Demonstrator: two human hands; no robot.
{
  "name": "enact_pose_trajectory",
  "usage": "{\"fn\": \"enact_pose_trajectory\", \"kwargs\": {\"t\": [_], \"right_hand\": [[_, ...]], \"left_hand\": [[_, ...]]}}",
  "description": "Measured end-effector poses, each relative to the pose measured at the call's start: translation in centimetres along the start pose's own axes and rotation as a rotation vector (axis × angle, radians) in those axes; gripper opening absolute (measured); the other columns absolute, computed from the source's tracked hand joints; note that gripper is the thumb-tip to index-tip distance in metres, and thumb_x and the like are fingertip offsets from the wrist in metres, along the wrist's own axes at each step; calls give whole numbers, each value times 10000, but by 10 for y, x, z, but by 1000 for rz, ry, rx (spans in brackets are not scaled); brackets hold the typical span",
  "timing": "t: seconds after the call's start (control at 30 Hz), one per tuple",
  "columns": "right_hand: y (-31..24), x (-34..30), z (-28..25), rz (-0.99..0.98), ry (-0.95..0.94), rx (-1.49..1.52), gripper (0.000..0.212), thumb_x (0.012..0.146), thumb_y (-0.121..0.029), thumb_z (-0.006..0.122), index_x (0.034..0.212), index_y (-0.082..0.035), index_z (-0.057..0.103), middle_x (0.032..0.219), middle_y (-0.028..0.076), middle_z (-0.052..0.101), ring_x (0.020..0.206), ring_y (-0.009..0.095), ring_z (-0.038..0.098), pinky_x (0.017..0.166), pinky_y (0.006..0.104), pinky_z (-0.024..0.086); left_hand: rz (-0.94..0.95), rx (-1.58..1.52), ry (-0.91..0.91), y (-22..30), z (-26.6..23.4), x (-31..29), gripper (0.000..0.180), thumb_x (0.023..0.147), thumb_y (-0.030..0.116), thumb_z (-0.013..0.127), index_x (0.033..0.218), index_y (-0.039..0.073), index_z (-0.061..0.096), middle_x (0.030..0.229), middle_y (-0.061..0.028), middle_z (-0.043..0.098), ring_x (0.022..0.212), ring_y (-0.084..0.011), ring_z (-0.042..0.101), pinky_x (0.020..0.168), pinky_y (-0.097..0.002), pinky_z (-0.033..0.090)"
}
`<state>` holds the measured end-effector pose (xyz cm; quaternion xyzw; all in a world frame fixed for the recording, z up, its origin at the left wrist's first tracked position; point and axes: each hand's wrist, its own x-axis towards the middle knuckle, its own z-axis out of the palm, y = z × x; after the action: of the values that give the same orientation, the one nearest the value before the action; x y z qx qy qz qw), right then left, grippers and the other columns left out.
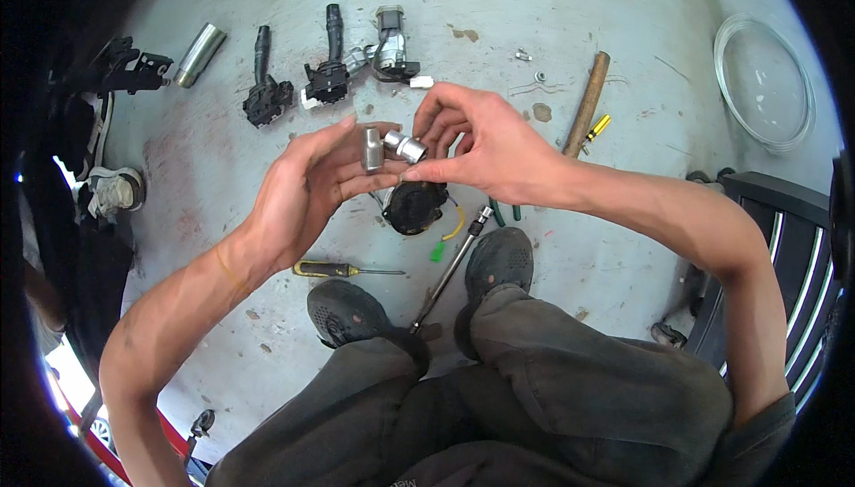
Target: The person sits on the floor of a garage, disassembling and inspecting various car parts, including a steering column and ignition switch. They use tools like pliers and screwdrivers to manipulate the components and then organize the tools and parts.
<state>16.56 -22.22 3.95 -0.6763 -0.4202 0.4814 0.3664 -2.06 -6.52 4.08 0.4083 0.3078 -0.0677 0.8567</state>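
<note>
My left hand [307, 175] is turned palm up, its fingers loosely curled under a silver wrench socket [372, 150] that rests on them. Just right of it a second chrome socket [405, 146] lies tilted, its right end between the thumb and curled fingers of my right hand [481, 144]. Below the hands, a round black part [415, 206] with a yellow wire and a green connector [437, 251] sits on the floor. Beside it lies a long chrome ratchet handle [452, 269], slanting toward my shoes.
A yellow-black screwdriver [329, 269] lies near my left shoe. Farther off are two black stalk switches [267, 100] [329, 77], a metal lock assembly [390, 46], a metal tube [200, 55], a wooden stick [588, 104] and coiled clear tubing [720, 86]. A dark slatted object stands at right.
</note>
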Motion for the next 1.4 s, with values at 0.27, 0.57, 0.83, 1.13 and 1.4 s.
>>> {"fn": "enact_pose_trajectory", "kwargs": {"t": [0.27, 0.57, 0.83, 1.13, 1.4], "right_hand": [[3, -8, 13, -86, -58, -220, 441, 817, -205, 888, 1013, -36, 531, 795, 84, 575, 723, 241, 584, 650, 395, 491], [12, -19, 28, -163, -101, -231, 508, 857, -170, 846, 1234, -37, 533, 1034, 130, 626, 927, 310, 650, 793, 432, 530], [13, -25, 33, -332, -32, -187, 448, 821, -159, 854, 1177, -38, 611, 1025, 106, 612, 938, 313, 627, 804, 421, 520], [54, -3, -30, -487, 306, -394, 278, 965, -220, 702, 1174, -59, 615, 1076, 122, 615, 975, 281, 620, 899, 406, 523], [219, -99, -183, 379, 303, -1046, 452, 858, -137, 726, 1274, -40, 577, 1191, 201, 616, 1158, 377, 590, 980, 489, 508]], "left_hand": [[-36, 310, -33, -15, 4, -1, 369, 1007, 160, 702, 1315, -37, 653, 1109, -71, 752, 1017, -116, 680, 939, -298, 528], [-135, 255, -12, -31, 3, -3, 326, 975, 87, 737, 1265, -48, 675, 1094, -68, 763, 980, -90, 688, 931, -266, 537], [-196, 24, -135, -32, 5, -8, 435, 1010, 180, 723, 1360, -40, 590, 1192, -90, 718, 1034, -123, 702, 952, -290, 557], [-233, 95, -124, -18, 16, -5, 367, 1030, 244, 679, 1307, 10, 622, 1104, -101, 708, 1053, -225, 727, 855, -300, 571], [-222, 107, 78, -32, -15, -16, 281, 1014, 344, 648, 1048, 66, 655, 993, -59, 684, 899, -157, 646, 776, -289, 502]]}}
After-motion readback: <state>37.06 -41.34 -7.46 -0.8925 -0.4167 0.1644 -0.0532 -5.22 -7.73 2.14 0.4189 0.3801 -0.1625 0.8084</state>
